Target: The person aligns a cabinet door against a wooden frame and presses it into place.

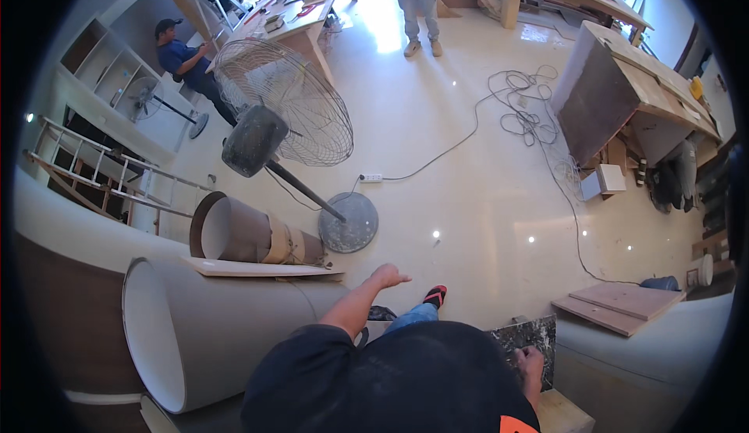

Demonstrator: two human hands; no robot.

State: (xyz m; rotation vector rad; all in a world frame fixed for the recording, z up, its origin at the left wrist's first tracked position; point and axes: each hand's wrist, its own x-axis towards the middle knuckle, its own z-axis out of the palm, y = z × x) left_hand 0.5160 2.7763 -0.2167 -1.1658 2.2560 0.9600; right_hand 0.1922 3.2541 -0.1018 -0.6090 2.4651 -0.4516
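Note:
My left hand (388, 275) is held out over the pale floor with its fingers stretched to the right and nothing in them. Beneath it show my blue jeans (412, 316) and a black-and-red shoe (435, 296). At my right side, my right hand (530, 361) is curled against a black board spattered with white (541, 335). What its fingers hold, if anything, is hidden. Left of my body lies a large grey roll (226, 331), with a long pale board (257, 267) along its far side.
A pedestal fan (349, 222) stands ahead-left beside a brown roll (226, 230). A cable runs from a white power strip (372, 177) to loose coils (523, 105). Wooden panels (616, 307) lie at right. One person (415, 4) stands ahead; another (183, 58) works at a table (304, 23).

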